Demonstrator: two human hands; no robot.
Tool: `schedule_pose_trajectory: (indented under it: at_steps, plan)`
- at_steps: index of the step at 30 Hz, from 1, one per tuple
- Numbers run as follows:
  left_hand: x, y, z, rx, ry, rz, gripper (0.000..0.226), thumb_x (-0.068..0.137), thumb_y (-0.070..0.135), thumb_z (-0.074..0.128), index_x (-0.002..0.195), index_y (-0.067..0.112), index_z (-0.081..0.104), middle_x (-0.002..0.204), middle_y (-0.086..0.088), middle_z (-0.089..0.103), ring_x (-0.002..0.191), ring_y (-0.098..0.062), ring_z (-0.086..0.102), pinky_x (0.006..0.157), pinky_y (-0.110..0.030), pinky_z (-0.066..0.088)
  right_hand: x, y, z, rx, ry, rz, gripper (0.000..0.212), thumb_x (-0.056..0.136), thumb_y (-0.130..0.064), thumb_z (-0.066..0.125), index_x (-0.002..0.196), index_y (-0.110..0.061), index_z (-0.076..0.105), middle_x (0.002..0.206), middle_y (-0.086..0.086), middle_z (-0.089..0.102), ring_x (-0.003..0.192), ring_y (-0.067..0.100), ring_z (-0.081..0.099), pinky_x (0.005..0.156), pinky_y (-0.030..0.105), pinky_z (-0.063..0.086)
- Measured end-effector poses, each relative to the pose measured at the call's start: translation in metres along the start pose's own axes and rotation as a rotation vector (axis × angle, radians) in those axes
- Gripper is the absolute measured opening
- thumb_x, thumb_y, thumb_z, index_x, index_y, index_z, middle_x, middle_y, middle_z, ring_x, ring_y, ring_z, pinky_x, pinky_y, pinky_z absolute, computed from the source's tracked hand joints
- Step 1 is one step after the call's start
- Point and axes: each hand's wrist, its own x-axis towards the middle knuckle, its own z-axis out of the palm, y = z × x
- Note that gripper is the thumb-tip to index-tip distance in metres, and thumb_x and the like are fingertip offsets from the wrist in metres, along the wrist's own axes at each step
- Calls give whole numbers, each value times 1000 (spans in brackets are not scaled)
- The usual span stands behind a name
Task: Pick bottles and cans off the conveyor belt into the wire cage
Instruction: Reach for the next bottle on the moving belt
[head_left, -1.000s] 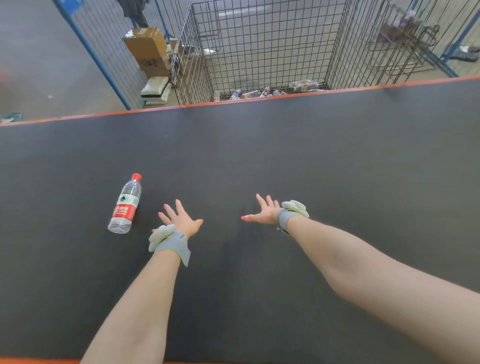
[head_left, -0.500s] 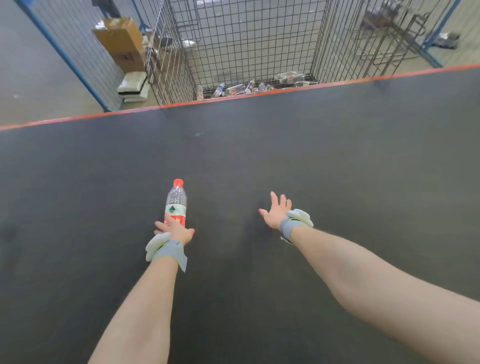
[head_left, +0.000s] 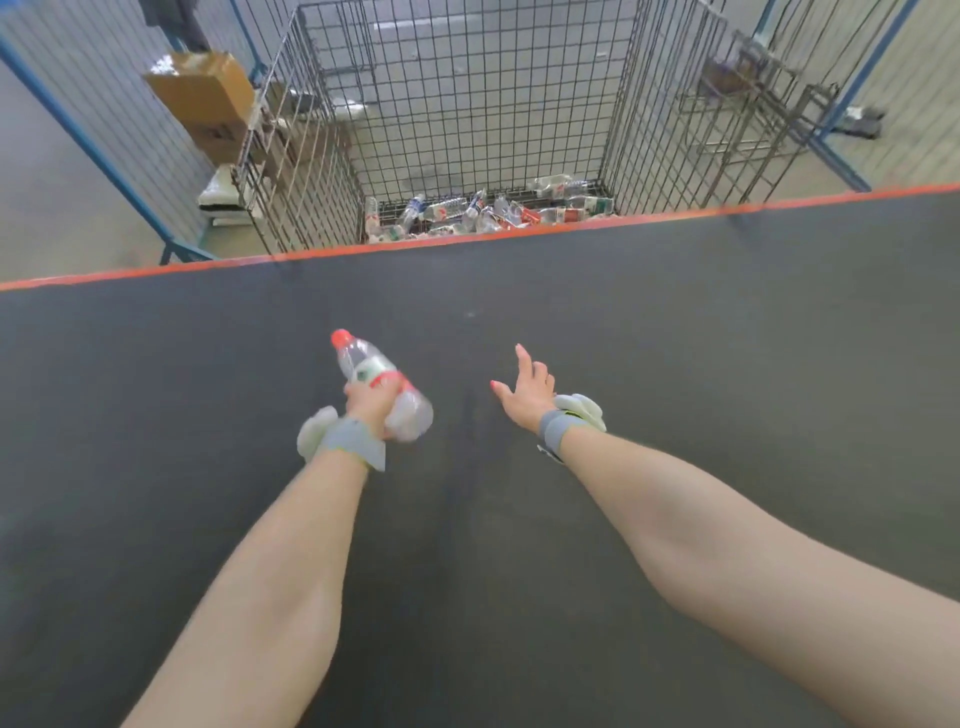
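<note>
- The left hand (head_left: 370, 410) curls its fingers (head_left: 359, 391) round the bottle (head_left: 362, 365), seemingly lifted off the belt (head_left: 701, 338).
- The right hand (head_left: 527, 396) is empty, with its fingers spread.
- Step, I judge: carrying; next needs a toss far forward into the cage (head_left: 467, 104).

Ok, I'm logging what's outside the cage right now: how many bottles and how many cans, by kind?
Bottles: 1, the red-capped bottle gripped by the left hand over the belt.
Cans: 0 in view.
Total: 1.
The pile inside the cage is too jumbled to count.
</note>
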Motion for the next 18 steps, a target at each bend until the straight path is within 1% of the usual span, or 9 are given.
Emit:
schedule_pose_trajectory:
  at_steps: [2, 3, 4, 5, 7, 8, 11, 14, 18]
  plan:
    - [31, 87, 10, -247, -123, 40, 67, 90, 49, 55, 143, 19, 28, 115, -8, 57, 99, -26, 61, 92, -44, 46, 39, -22, -17, 195, 141, 16, 66, 98, -43, 43, 153, -26, 12, 150, 11, 29, 138, 30, 27, 108, 46, 28]
    - [32, 127, 7, -230, -151, 60, 58, 95, 52, 43, 143, 21, 30, 118, -8, 57, 103, -27, 58, 90, -46, 44, 45, -35, -23, 278, 201, 6, 65, 98, -42, 44, 153, -24, 15, 148, 12, 33, 136, 31, 31, 107, 45, 30]
    - [36, 167, 11, -144, -194, 76, 58, 97, 56, 34, 145, 23, 29, 134, -10, 50, 118, -31, 51, 93, -49, 42, 58, -44, -27, 345, 241, 7, 64, 98, -42, 45, 153, -23, 17, 146, 13, 36, 135, 31, 33, 106, 45, 31]
    - [34, 198, 13, -55, -238, 93, 61, 97, 57, 30, 148, 24, 24, 149, -9, 34, 132, -36, 39, 97, -52, 40, 69, -54, -28, 373, 253, 2, 64, 98, -41, 45, 152, -23, 17, 145, 13, 37, 134, 31, 35, 106, 46, 31]
    - [37, 218, 18, 47, -245, 103, 67, 97, 55, 33, 152, 22, 11, 159, -9, 9, 141, -39, 24, 106, -57, 34, 79, -72, -28, 394, 219, -32, 64, 98, -41, 44, 153, -23, 17, 145, 13, 36, 135, 31, 34, 107, 46, 30]
    - [37, 215, 22, 83, -228, 118, 69, 97, 54, 36, 152, 21, 9, 159, -10, 8, 141, -39, 24, 107, -57, 34, 82, -80, -29, 403, 197, -47, 64, 99, -40, 44, 153, -22, 16, 145, 14, 35, 135, 32, 33, 108, 46, 29]
    - [38, 176, 39, 235, -133, 131, 75, 94, 52, 46, 151, 14, 16, 155, -15, 21, 134, -39, 35, 101, -55, 41, 78, -97, -35, 371, 136, -102, 64, 100, -38, 44, 153, -22, 13, 147, 15, 31, 137, 32, 30, 111, 44, 26]
    - [45, 127, 40, 401, -70, 72, 96, 86, 56, 56, 151, 6, 5, 153, -15, 27, 135, -38, 37, 105, -54, 39, 63, -101, -34, 276, 50, -118, 65, 100, -39, 44, 153, -23, 11, 150, 15, 25, 139, 32, 27, 112, 44, 23]
    - [-7, 73, 35, 416, -60, 52, 94, 89, 49, 55, 150, 5, -1, 153, -15, 27, 138, -33, 33, 111, -49, 33, 26, -91, -27, 144, -66, -74, 67, 99, -43, 42, 154, -24, 8, 150, 16, 21, 140, 34, 25, 116, 45, 20]
